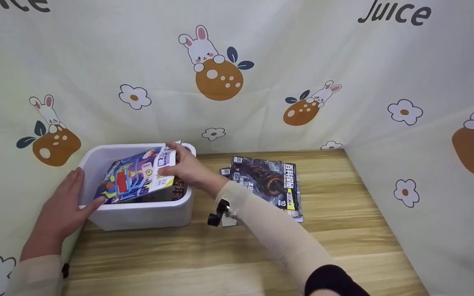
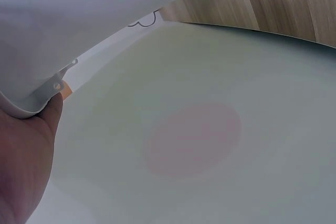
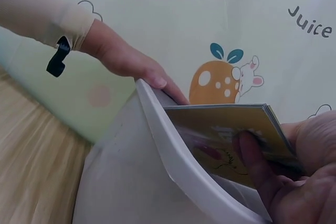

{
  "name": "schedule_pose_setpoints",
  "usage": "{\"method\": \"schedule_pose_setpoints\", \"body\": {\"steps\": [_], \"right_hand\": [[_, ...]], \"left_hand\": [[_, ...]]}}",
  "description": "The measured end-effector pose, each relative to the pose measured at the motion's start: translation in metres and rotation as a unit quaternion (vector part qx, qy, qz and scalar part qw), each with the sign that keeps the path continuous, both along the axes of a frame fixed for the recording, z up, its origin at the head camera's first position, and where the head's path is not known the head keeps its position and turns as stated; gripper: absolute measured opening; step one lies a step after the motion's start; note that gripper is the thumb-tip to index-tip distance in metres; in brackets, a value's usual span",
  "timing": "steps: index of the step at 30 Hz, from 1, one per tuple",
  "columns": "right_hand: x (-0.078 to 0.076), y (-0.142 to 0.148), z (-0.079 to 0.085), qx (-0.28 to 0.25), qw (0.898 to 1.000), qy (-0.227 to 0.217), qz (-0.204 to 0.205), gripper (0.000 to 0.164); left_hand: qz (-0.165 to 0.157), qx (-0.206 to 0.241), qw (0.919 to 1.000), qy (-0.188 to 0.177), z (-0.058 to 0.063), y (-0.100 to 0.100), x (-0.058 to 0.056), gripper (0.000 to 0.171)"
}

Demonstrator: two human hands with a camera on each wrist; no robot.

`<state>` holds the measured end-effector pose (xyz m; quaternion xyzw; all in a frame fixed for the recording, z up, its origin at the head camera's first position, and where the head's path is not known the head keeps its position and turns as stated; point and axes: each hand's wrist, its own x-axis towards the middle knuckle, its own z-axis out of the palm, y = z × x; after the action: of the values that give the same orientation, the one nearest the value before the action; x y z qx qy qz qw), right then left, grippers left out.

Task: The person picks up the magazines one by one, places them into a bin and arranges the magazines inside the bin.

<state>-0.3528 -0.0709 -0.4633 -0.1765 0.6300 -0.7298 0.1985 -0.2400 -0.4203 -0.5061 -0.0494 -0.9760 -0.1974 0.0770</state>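
My right hand (image 1: 194, 166) pinches a colourful magazine (image 1: 132, 176) by its right end, the thumb (image 3: 252, 163) lying flat on one face. The magazine is tilted, its left end down inside a white plastic bin (image 1: 142, 216). Beneath it in the bin lies another dark printed item (image 1: 171, 193), mostly hidden. At the bin's left side my left hand (image 1: 62, 205) holds the rim near the front corner, thumb over the edge. In the left wrist view only part of the left hand (image 2: 26, 156) shows, against the bin's underside rim.
Right of the bin, a small pile of magazines (image 1: 261, 181) lies on the wooden table (image 1: 344, 230), partly covered by my right forearm. A printed cloth (image 1: 261, 33) with rabbits and oranges hangs close behind the bin and along both sides.
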Motion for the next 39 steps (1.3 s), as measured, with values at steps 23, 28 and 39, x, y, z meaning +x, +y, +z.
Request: {"method": "schedule_pose_setpoints", "body": {"steps": [23, 28, 39], "right_hand": [[-0.005, -0.022, -0.003, 0.019, 1.000, -0.014, -0.001, 0.100], [-0.005, -0.027, -0.003, 0.041, 0.999, -0.028, -0.001, 0.099], [-0.001, -0.028, 0.000, 0.091, 0.994, -0.039, 0.043, 0.110]], "left_hand": [[-0.006, -0.011, 0.9999, 0.002, -0.001, -0.002, -0.003, 0.111], [-0.003, -0.012, 0.9999, 0.001, 0.001, -0.002, -0.003, 0.112], [-0.004, -0.009, 0.9999, 0.010, 0.002, -0.001, 0.000, 0.112]]}}
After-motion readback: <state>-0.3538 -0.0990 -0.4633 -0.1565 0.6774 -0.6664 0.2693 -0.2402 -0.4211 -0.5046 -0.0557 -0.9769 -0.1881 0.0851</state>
